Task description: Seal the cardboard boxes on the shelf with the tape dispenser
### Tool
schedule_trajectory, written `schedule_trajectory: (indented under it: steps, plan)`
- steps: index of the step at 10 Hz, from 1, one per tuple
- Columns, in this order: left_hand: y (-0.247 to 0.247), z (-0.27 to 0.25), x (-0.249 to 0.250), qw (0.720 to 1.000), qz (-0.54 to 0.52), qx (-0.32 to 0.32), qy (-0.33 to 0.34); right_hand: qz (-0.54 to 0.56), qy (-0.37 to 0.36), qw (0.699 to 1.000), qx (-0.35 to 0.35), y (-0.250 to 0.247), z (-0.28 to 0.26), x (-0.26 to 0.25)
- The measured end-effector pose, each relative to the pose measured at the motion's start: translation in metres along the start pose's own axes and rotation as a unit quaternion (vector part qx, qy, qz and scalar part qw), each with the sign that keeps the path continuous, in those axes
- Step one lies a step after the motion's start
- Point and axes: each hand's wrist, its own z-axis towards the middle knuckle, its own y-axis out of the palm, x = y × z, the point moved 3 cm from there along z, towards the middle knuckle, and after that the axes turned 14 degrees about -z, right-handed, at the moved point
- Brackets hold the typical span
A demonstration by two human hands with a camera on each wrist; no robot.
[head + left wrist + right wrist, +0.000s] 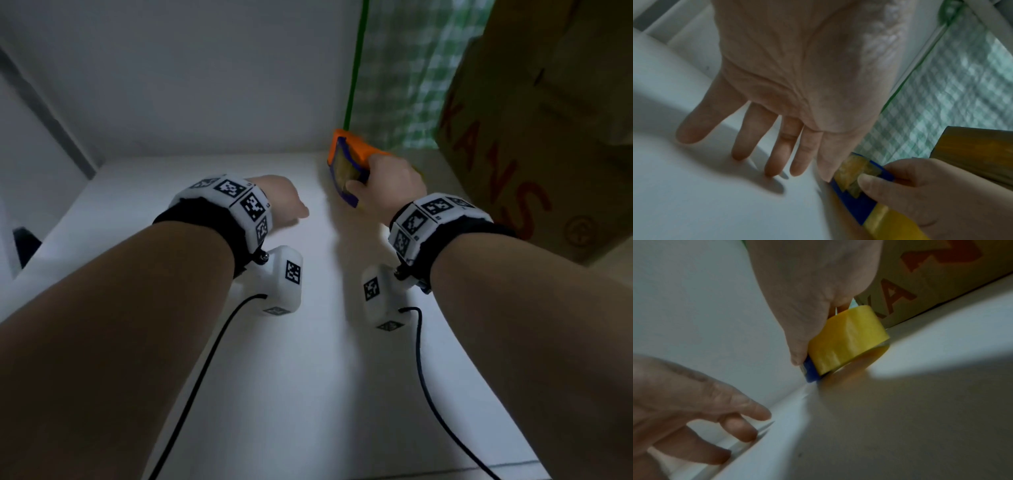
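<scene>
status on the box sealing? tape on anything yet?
Done: the right hand grips the tape dispenser, which sits low on the white shelf. In hand: the left hand is held open just above the shelf, beside the dispenser. Left: no fresh tape shows on the cardboard box at right; its top flaps are out of view, so sealing looks not yet started.

Box [534, 144], side face, head view: red printed letters running along the side, legible as "KAYS", last letters uncertain. Below them on the same face, toward the box's lower corner, a circled mark, apparently ®. Right wrist view: same box [920, 280], orange-red letters, only "KA" clear, next letter cut off. Wrist bands carry black-and-white square codes, no readable text.
</scene>
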Motion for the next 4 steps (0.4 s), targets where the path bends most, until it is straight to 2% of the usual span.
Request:
schedule_trajectory:
  steps: [2, 3, 4]
  plan:
    - [-0.006, 0.003, 0.002, 1.000, -0.019, -0.003, -0.015, 0.050, -0.023, 0.998, -0.020, 0.020, 0.007, -0.004]
    - [-0.004, -0.009, 0.008, 1.000, -0.008, -0.007, -0.003, -0.010, -0.012, 0.996, -0.088, 0.015, -0.002, -0.001]
    - [0.007, -0.025, 0.012, 1.000, 0.024, -0.015, 0.009, -0.020, -0.011, 0.995, -0.092, 0.009, -0.012, 0.005]
